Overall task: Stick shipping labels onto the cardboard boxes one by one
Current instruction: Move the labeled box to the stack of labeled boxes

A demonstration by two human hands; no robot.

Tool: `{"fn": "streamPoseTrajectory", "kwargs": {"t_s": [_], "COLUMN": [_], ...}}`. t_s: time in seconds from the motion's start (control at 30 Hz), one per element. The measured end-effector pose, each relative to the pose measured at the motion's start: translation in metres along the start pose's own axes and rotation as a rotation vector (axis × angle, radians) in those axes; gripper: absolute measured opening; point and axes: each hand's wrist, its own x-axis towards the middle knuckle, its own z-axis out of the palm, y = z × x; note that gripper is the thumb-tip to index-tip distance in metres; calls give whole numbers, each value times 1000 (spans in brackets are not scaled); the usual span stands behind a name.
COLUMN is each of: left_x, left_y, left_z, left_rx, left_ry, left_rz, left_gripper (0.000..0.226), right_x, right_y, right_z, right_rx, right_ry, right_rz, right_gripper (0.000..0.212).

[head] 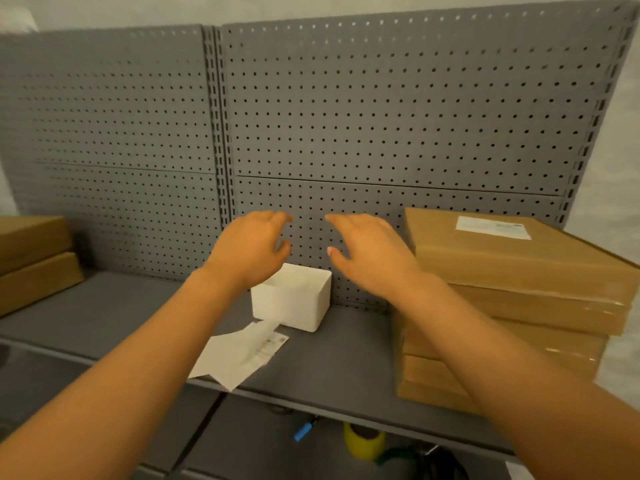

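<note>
Partly done, by the look of it: right stack of cardboard boxes, top one already labelled; left boxes bare. Loose labels on shelf. Left hand and right hand raised, fingers loosely spread, holding nothing.

A gray shelf holds a small white box in the middle. Loose white papers lie at its 7 o'clock. Brown box stacks sit at 3 o'clock and 9 o'clock.
</note>
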Motion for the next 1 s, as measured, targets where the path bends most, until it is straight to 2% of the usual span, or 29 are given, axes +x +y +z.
{"fn": "streamPoseTrajectory", "kwargs": {"t_s": [0.2, 0.43, 0.67, 1.0], "left_x": [-20, -34, -61, -99], "left_y": [-110, -235, -307, -403], "left_z": [16, 23, 19, -16], "left_rx": [182, 258, 294, 359], "left_ry": [-110, -165, -164, -82], "left_rz": [39, 66, 21, -125], "left_gripper": [49, 45, 44, 35], "right_x": [41, 94, 132, 185], "right_y": [-70, -151, -206, -290], "right_z": [70, 123, 151, 175], "right_rx": [-26, -9, -102, 53], "right_ry": [-109, -147, -172, -161], "right_rz": [87, 145, 50, -54], "right_gripper": [49, 52, 54, 55]}}
